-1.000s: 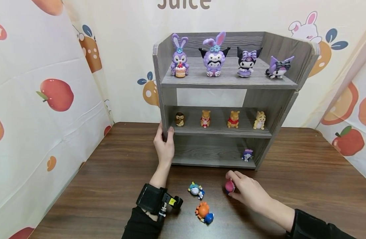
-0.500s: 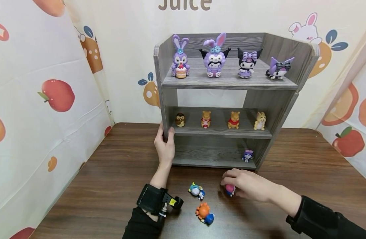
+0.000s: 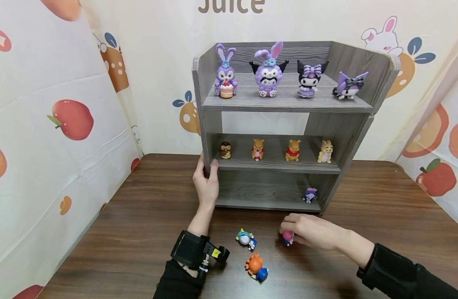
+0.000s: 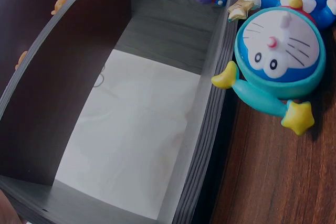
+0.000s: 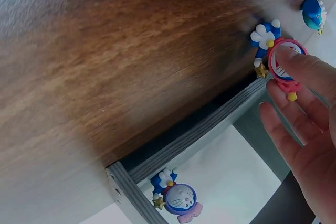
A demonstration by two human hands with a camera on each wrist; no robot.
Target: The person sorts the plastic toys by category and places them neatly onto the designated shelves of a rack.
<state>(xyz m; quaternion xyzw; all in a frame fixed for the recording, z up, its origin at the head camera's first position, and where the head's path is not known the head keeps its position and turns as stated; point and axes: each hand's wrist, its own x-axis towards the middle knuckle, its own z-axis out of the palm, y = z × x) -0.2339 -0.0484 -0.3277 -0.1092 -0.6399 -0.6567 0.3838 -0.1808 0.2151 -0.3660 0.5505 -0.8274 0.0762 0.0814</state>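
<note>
My left hand point(image 3: 206, 187) grips the lower left side panel of a grey wooden shelf unit point(image 3: 266, 187). In front of the unit, my right hand point(image 3: 318, 233) pinches a small figurine with a pink hood and blue body point(image 3: 287, 236). The right wrist view shows the thumb over its face, with fingers behind. Left of that hand, a teal-hooded figurine point(image 3: 244, 238) lies on the table, and an orange-hooded figurine point(image 3: 254, 262) lies nearer me. A purple-hooded figurine point(image 3: 309, 194) stands at the right end of the bottom shelf.
Several purple rabbit-like and cat-like figures, including a rabbit with cake point(image 3: 225, 79), line the top shelf. The middle shelf carries an owl point(image 3: 225, 150), two yellow bears point(image 3: 292, 150) and a rabbit point(image 3: 325, 151). Fruit-printed cloth point(image 3: 161, 83) hangs behind the wooden table point(image 3: 139, 232).
My right hand has turned over the pink-hooded figurine, so its back faces up and more blue body shows below the hood. The left hand keeps its hold on the shelf unit.
</note>
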